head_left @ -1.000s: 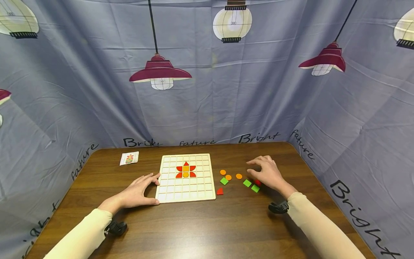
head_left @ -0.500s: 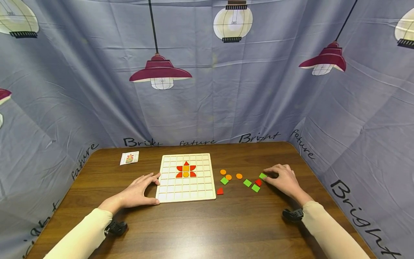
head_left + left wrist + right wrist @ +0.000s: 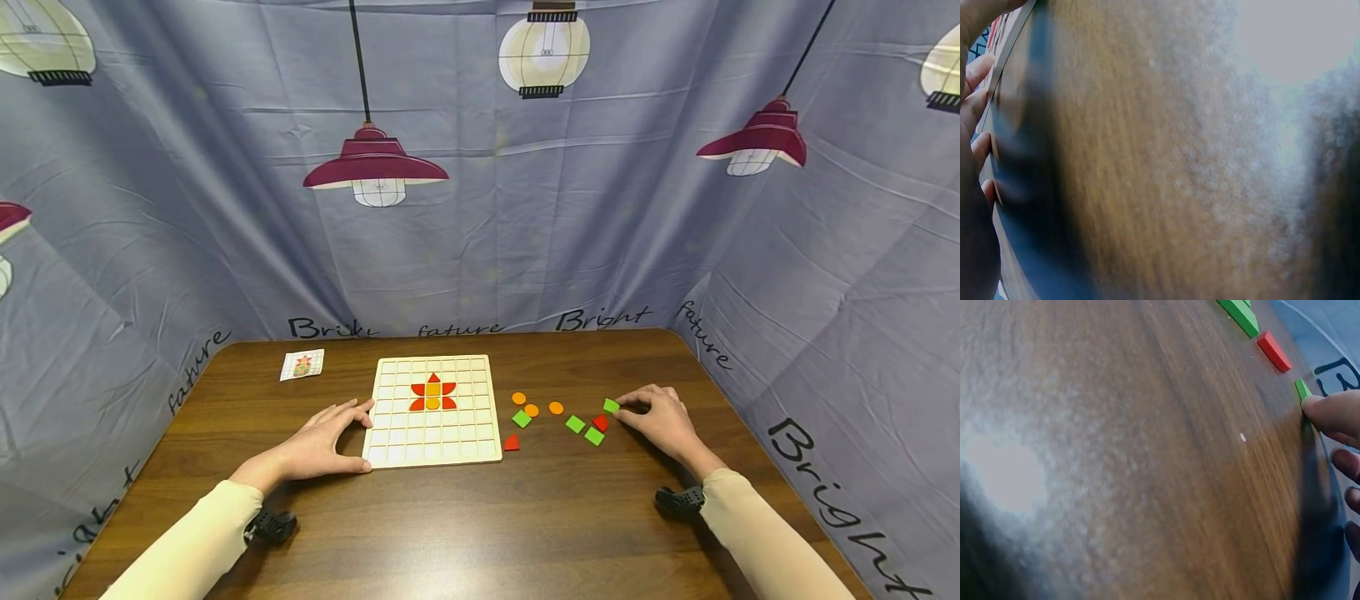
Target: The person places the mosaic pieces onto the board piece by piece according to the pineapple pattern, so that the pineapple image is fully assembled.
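At the right of the table, my right hand [image 3: 660,423] pinches a green square tile [image 3: 611,405] between thumb and index finger. In the right wrist view the thumb [image 3: 1335,411] covers part of that tile. A red piece [image 3: 601,423] lies just beside it. My left hand [image 3: 321,442] rests at the left edge of a pale gridded board [image 3: 450,446], with thumb and fingers spread along the edge. On the board, several red pieces [image 3: 448,403], an orange square [image 3: 432,389] and an orange circle [image 3: 432,403] form a figure.
Between board and right hand lie orange circles [image 3: 556,408], green squares [image 3: 575,424] and a red piece [image 3: 512,442]. A small pattern card [image 3: 302,364] lies at the back left. A printed curtain [image 3: 480,250] borders the wooden table [image 3: 450,533].
My right hand has moved right, away from above the loose pieces, and now pinches the far-right green tile. My left hand stays at the board's edge.
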{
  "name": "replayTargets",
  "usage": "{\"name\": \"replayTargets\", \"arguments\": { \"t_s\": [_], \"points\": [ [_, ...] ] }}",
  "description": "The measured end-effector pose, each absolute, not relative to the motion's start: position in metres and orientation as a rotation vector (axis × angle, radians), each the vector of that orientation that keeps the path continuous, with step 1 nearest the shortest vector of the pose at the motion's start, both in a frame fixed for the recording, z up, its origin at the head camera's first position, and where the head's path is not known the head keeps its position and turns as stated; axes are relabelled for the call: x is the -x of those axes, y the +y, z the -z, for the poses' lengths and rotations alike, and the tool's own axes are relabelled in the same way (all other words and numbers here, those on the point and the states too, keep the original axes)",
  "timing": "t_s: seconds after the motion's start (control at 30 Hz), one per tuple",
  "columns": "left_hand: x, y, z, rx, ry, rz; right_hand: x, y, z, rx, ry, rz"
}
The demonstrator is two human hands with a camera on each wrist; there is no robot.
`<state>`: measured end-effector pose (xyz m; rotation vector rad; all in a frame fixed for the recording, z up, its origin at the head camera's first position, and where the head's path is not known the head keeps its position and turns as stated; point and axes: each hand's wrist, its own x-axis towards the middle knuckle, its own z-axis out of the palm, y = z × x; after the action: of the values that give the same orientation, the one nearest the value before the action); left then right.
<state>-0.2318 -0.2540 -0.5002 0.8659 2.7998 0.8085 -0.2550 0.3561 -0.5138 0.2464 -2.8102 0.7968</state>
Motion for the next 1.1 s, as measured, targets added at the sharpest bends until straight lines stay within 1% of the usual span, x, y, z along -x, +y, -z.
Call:
{"name": "replayTargets", "arguments": {
  "t_s": [0.3, 0.73, 1.1],
  "points": [
    [0.2321, -0.2541, 0.5005, -0.866, 2.800, -0.810, 0.2563, 0.3575, 0.5159, -0.216, -2.806, -0.837],
    [0.2314, -0.2538, 0.4998, -0.854, 2.805, -0.805, 0.2597, 0.3532, 0.5185, -0.297, -2.746, -0.718],
    [0.2313, -0.2537, 0.4987, -0.837, 2.781, -0.801, 0.2611, 0.3506, 0.5188, -0.264, -2.751, -0.740]
  ]
}}
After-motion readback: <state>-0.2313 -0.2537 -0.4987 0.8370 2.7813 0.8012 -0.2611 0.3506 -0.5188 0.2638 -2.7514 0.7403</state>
